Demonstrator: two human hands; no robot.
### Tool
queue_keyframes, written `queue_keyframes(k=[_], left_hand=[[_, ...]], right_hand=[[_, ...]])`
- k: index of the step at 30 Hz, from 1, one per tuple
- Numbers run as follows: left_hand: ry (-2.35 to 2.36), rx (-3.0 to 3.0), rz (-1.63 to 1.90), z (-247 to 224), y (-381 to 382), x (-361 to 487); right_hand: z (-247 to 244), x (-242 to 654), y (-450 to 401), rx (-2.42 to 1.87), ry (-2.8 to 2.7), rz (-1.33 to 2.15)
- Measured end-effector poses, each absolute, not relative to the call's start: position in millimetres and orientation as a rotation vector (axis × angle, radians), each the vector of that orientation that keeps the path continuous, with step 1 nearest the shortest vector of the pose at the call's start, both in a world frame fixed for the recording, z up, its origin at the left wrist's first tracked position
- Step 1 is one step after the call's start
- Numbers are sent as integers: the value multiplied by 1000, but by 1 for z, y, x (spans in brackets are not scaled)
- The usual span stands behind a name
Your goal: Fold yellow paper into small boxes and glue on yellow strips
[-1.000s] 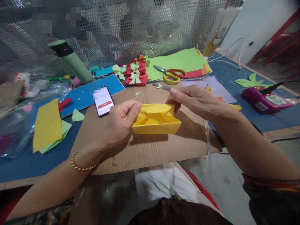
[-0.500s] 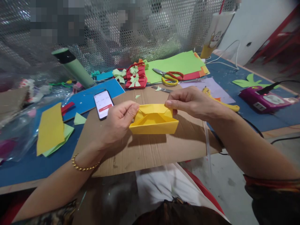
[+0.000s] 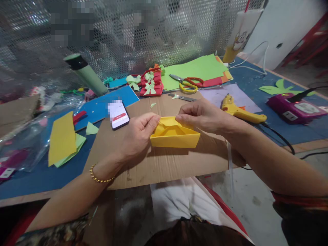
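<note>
A folded yellow paper box, opening upward, is held over a brown cardboard sheet. My left hand pinches its left rear corner between thumb and fingers. The thumb of my right hand presses on the back rim, right of its middle, with the fingers curled behind the paper. Just beyond the box, small pale green scraps and a metal blade lie on the cardboard. Scissors with red and yellow handles rest behind them, beside red folded pieces with pale green bows.
A phone lies left of the hands, near a green tumbler and yellow paper. On the right are a yellow glue gun, a purple power socket and a drink cup. Green sheets lie at the back.
The view has shifted, so most things appear slightly further right. My right thumb has moved left along the box's back rim. My left hand keeps its pinch.
</note>
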State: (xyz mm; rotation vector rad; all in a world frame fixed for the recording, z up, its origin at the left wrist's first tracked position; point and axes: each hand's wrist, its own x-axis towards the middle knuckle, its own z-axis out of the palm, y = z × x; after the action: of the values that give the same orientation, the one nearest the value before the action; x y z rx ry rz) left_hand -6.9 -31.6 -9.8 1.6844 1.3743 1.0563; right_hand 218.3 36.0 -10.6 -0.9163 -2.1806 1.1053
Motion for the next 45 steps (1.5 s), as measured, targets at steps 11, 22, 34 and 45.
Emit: queue_keyframes(k=[11,22,34,45], left_hand=[[1513,1676,1087,8,-37,-8],[1503,1619,1084,8,-37,-6],[1252,1476,1111,-3,-25,-11],[1431,1645,1058,-1,-24,-13]], right_hand=[[-10,229,42,-829,-2009,1096],[-21,220,45,-863,-1837,1219],[-24,223,45,-815,-1918,1200],[-20,222,42,-881,-2018,1142]])
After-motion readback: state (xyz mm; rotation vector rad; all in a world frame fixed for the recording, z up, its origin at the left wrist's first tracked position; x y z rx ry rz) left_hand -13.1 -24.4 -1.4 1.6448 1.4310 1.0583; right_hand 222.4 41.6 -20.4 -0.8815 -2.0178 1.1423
